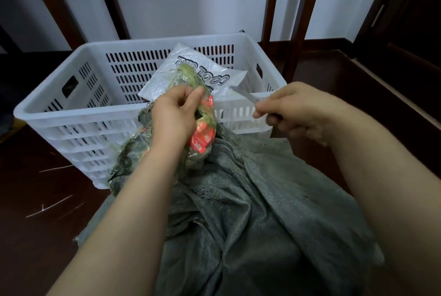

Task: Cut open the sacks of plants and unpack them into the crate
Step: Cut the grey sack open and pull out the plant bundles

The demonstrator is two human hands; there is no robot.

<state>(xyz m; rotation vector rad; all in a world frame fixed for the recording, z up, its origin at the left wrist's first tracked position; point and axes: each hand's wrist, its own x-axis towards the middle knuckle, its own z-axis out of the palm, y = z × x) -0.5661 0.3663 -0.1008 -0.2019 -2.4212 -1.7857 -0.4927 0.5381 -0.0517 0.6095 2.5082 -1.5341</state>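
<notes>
A grey-green woven sack (250,200) lay crumpled in the near middle, its mouth against the white slatted crate (71,114) just beyond. A white printed plastic bag (191,61) sat inside the crate. The left hand (171,114) had its grip clamped on a clear packet of green plants (202,138) (red label showing) above the sack's mouth. The right hand (293,109) pinched a thin, blurred blade (248,96) over the crate's near rim.

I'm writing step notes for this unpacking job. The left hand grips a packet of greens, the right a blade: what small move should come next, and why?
Probably bring the blade across and slit the packet of greens above the left hand. The packet is held up from the grey sack at the crate's near rim, and the right hand holds the blade apart from it.
</notes>
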